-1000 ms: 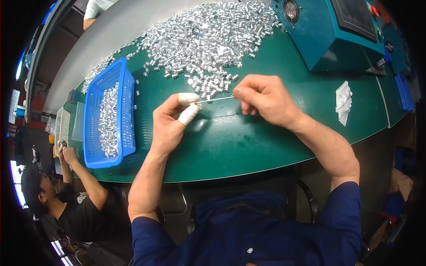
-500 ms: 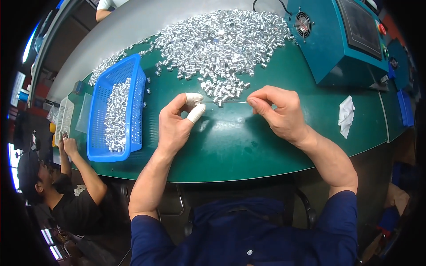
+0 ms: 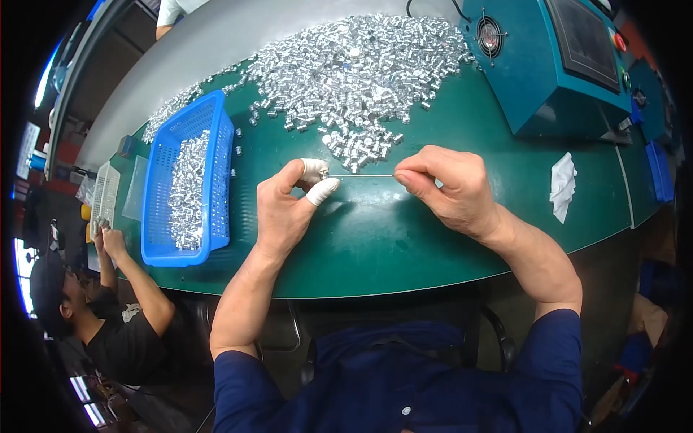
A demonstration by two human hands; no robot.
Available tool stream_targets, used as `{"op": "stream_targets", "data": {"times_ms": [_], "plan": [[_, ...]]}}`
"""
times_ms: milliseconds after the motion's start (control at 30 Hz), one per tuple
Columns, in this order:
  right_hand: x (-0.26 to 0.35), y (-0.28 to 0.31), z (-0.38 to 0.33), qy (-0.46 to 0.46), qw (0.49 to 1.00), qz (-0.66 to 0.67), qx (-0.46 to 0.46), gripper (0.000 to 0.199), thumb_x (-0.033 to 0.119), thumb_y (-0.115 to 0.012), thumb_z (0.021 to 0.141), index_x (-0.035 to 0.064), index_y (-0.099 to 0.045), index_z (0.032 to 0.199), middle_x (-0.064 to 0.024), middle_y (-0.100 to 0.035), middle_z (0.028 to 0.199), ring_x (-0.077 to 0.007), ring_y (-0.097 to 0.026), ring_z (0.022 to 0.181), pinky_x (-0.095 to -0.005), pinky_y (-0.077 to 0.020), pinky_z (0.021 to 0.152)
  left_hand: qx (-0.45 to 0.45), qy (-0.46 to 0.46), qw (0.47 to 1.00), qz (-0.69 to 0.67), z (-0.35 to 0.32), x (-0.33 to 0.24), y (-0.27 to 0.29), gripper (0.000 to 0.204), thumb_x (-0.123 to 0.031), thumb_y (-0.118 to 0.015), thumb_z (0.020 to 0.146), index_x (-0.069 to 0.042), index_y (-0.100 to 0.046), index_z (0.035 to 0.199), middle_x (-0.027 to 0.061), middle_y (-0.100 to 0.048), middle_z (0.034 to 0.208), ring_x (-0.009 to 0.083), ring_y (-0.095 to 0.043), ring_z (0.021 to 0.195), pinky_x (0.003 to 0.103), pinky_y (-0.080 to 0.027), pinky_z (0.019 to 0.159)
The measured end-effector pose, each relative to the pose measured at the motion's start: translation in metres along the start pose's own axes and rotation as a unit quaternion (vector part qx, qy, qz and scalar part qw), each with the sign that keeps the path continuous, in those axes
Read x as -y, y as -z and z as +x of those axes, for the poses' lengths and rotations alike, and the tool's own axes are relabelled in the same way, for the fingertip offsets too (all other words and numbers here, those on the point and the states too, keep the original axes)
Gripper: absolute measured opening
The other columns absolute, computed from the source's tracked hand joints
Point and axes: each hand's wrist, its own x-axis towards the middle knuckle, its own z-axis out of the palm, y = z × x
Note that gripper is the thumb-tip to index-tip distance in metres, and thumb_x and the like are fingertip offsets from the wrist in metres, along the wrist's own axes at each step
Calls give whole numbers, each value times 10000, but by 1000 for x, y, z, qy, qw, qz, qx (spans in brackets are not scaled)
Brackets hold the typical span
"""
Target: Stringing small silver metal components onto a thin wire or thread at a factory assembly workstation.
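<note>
My left hand (image 3: 283, 206), with white coverings on its thumb and index finger, pinches a small silver metal fitting (image 3: 324, 174) between the two tips. The fingers hide most of that fitting. A thin, straight metal rod (image 3: 367, 175) runs level from the fitting to my right hand (image 3: 451, 189). Bare thumb and index finger of my right hand are closed on the rod's right end. Whether the rod's left end is inside the fitting or only against it, I cannot tell. Just beyond the rod lies the near tip of a big heap of similar silver fittings (image 3: 361, 79).
A blue perforated basket (image 3: 219, 180) of fittings stands left on the green table (image 3: 375, 252). At the right are a teal machine (image 3: 530, 86) with a screen and a crumpled white cloth (image 3: 563, 186). A co-worker in black (image 3: 123, 325) sits at the far left.
Both hands have come slightly nearer to me and closer together, with the rod between them. A fitting now shows between my left fingertips.
</note>
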Motion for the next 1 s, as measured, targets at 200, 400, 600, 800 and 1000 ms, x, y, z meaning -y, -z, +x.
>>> {"op": "stream_targets", "data": {"times_ms": [200, 400, 600, 800, 1000], "plan": [[-1, -2, 1, 15, 1000, -19, -4, 55, -5, -746, 863, 0, -694, 882, -82, -647, 711, -173, -604, 584, -289, -463, 523, 1, -7, 1000, 3, 0, 0, -1, 275, -101, -850, 792, 11, -703, 996, 50, -703, 789, 99, -642, 696, 258, -527, 668], [1, 0, -2, 110, 985, -130, 6, 103, -10, -770, 811, 24, -677, 841, -72, -616, 679, -226, -605, 553, -324, -458, 482, 2, -5, 999, 32, 1, -4, -6, 275, -95, -850, 791, 13, -699, 993, 44, -694, 773, 100, -634, 674, 256, -524, 654], [12, -8, -8, 187, 964, -187, 42, 154, 6, -793, 763, 29, -656, 830, -40, -529, 617, -194, -525, 480, -324, -422, 433, 24, 42, 999, 7, 1, 0, -8, 291, -83, -827, 818, 9, -686, 1055, 42, -703, 823, 98, -645, 732, 262, -529, 689], [12, -1, -6, 161, 968, -190, 10, 151, 0, -789, 765, 29, -659, 835, -40, -539, 626, -192, -549, 497, -315, -429, 440, 44, 111, 985, -122, 2, -1, -10, 267, -30, -738, 899, 11, -648, 1147, 57, -708, 977, 136, -678, 908, 279, -539, 832], [11, 1, -6, 151, 971, -184, 12, 155, -13, -788, 762, 35, -664, 842, -42, -556, 638, -196, -567, 508, -318, -438, 445, 58, 120, 979, -154, 1, 7, -12, 215, 37, -700, 910, 6, -622, 1108, 69, -690, 1013, 163, -692, 976, 293, -544, 880]]}}
